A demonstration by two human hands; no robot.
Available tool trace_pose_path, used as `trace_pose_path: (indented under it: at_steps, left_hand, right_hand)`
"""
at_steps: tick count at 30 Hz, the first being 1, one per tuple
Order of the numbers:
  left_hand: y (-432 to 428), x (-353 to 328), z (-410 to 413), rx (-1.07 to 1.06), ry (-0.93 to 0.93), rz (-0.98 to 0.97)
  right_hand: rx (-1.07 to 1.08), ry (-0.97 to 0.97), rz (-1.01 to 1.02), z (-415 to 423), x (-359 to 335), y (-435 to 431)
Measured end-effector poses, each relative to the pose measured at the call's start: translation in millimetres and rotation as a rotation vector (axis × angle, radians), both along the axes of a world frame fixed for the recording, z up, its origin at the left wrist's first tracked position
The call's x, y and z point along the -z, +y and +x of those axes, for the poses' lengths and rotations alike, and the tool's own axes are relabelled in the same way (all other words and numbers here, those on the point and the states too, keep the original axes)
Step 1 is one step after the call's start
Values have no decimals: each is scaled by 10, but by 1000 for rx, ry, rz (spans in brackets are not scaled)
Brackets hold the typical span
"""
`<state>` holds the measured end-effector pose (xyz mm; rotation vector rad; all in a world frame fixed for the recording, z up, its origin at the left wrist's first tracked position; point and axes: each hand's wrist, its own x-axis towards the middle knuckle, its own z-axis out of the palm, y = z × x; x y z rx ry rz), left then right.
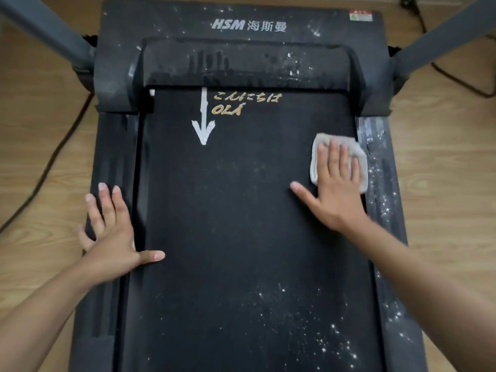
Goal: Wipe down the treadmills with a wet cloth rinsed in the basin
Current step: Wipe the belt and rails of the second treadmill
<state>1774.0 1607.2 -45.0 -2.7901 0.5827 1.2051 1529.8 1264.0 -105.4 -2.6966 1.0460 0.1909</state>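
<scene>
Cloth: my folded white cloth (326, 139) lies on the belt (241, 210) at its right edge, just beside the right side rail (381, 183)
Right hand: my right hand (335, 189) lies flat on the cloth, fingers straight and a little spread, thumb out to the side on bare belt
Left hand: my left hand (112, 232) rests flat on the left side rail (107, 157), fingers spread, thumb reaching onto the belt, holding nothing
Step in hand: I judge I am wiping the far right part of the belt
Pressure: I want the weight to come from the palm, so the whole fold touches, not only the fingertips
Path: long overlapping lanes along the belt should serve best
Dirt to catch: white specks (335, 342) lie thick on the near right of the belt, along the right rail and on the motor cover (241, 65)
Risk: the belt may creep under my push, so I brace on the fixed rail
Basin: not in view; I would rinse once the fold loads up
</scene>
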Motion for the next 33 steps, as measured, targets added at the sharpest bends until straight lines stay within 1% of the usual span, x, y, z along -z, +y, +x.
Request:
trace_pose_path:
  at_steps: [3, 5, 6, 8, 10, 12, 14, 16, 18, 22, 24, 26, 28, 30, 33]
  left_hand:
    - [13, 12, -7, 4, -1, -3]
    - [22, 1, -2, 10, -3, -3]
    - [24, -3, 8, 12, -4, -1]
    - [25, -14, 18, 19, -4, 4]
    - [23, -20, 11, 16, -3, 1]
    - [22, -22, 4, 9, -2, 0]
    - [13, -28, 0, 13, -2, 3]
    - [9, -10, 8, 14, 1, 5]
    - [24, 16, 8, 12, -5, 7]
    - [49, 67, 28, 7, -15, -13]
    - [47, 82, 29, 10, -17, -22]
    - [51, 75, 37, 15, -16, -21]
    - [50, 62, 40, 21, -5, -10]
    - [45, 45, 40, 20, -3, -1]
    - [49, 32, 21, 24, 11, -5]
  right_hand:
    - [-141, 47, 60, -993, -76, 981]
    - [-214, 94, 68, -1350, -26, 1320]
    - [-227, 109, 71, -1397, -8, 1362]
    - [-235, 70, 96, -1349, -40, 1275]
    - [-226, -19, 145, -1289, -146, 1060]
    - [-188, -80, 140, -1296, -234, 775]
    - [-197, -50, 84, -1249, -303, 492]
    - [-238, 13, 81, -1155, -321, 267]
    - [-252, 44, 161, -1012, -335, 148]
    - [-311, 13, 329, -850, -406, 124]
    - [-266, 13, 407, -773, -497, 117]
    - [-192, -5, 433, -610, -637, 54]
    - [-176, -80, 380, -366, -817, -114]
    - [-174, -259, 267, -89, -1035, -371]
    - [-213, -550, 16, 315, -1345, -779]
